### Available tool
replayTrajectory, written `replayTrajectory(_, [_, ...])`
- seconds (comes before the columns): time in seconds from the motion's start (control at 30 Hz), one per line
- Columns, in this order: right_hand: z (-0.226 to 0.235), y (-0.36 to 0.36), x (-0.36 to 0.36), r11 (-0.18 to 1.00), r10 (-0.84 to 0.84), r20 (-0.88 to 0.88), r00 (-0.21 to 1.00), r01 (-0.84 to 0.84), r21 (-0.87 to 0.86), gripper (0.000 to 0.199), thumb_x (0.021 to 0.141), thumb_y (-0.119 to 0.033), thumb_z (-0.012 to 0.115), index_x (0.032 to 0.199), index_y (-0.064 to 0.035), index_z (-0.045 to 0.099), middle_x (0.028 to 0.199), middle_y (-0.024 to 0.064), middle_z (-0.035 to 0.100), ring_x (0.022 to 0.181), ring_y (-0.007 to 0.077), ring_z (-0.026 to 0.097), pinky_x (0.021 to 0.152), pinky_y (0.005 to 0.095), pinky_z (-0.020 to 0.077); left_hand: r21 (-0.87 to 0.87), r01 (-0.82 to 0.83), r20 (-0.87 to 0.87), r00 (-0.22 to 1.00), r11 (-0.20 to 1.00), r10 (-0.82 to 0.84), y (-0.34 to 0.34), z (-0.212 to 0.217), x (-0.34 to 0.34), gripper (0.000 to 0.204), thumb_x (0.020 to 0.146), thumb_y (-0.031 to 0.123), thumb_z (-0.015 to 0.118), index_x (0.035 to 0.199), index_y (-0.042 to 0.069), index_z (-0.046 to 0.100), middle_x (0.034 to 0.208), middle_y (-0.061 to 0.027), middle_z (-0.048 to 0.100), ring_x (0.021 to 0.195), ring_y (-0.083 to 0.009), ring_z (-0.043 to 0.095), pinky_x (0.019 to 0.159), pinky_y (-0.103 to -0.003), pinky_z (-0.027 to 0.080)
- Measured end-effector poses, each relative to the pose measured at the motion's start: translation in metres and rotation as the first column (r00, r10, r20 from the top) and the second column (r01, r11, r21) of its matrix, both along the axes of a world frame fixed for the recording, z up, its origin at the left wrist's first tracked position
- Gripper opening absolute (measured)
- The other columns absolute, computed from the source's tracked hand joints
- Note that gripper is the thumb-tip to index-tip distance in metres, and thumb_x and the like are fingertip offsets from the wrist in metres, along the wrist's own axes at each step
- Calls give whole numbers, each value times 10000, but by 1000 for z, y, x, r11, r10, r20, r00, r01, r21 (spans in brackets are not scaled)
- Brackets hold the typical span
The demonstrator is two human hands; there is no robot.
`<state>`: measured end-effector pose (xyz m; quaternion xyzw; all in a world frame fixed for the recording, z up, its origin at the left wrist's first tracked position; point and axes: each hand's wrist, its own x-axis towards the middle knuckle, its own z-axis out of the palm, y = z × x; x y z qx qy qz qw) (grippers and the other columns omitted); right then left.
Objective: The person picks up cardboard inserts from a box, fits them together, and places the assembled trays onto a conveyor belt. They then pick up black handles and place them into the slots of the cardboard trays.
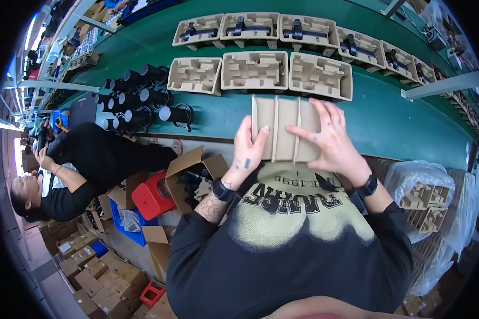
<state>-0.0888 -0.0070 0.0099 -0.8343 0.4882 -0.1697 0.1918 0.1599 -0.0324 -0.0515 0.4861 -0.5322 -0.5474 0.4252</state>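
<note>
In front of my chest, at the near edge of the green workbench, is a stack of nested beige moulded-pulp trays (285, 114), its rims showing as upright ridges. My left hand (249, 144) grips the stack's left end, thumb across the face. At the other end my right hand (332, 139) holds it with fingers spread, one finger reaching over the ridges. Just beyond, three beige pulp trays, a left one (194, 75), a middle one (254, 70) and a right one (320, 76), stand in a row with no black parts in them.
Behind them runs a row of pulp trays (250, 26) holding black parts. Several black cylindrical units (143, 98) stand on the bench to the left. A co-worker (106, 154) is at the far left, near a red stool (153, 195) and open carton (197, 173). Plastic-wrapped trays (423, 204) sit right.
</note>
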Motion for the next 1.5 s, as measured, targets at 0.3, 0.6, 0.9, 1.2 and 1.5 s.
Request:
replayTrajectory(0.3, [-3,9,28,1000,-18,-78,997,19,14,875,376,-273,824,1226,-329,621,1429,229,305,1298,436,303,1085,536,240,180,57,-133,991,982,-33,7,-6,38,247,922,73,581,1140,-30,527,1062,-88,636,957,-130,600,847,-276,495])
replayTrajectory(0.6, [-13,21,50,1000,-22,-97,995,23,7,889,378,-254,821,1238,-338,614,1436,214,297,1296,431,304,1085,530,246,149,103,-81,992,983,-91,14,-6,61,272,921,100,592,1153,-27,527,1053,-75,631,926,-120,598,838,-272,494])
replayTrajectory(0.9, [-7,26,51,997,5,-119,993,-14,-77,897,397,-251,822,1260,-347,596,1437,210,307,1288,421,318,1073,523,261,87,40,-21,999,995,-39,18,-12,66,250,930,115,586,1125,-27,524,1012,-75,636,879,-117,607,780,-263,511])
replayTrajectory(1.2, [0,37,45,997,-8,-111,994,-1,-83,880,418,-250,813,1266,-332,592,1444,217,303,1281,413,328,1066,531,259,-109,36,71,997,993,-29,23,-16,57,224,929,123,589,1090,-14,515,967,-77,631,837,-107,605,723,-234,503])
replayTrajectory(1.5, [5,56,3,980,-182,-132,974,169,-104,850,410,-245,793,1240,-284,617,1449,221,291,1294,415,312,1084,530,241,-227,-220,12,973,949,229,-3,-15,114,218,914,153,609,1049,7,521,937,-81,652,764,-177,642,638,-286,506])
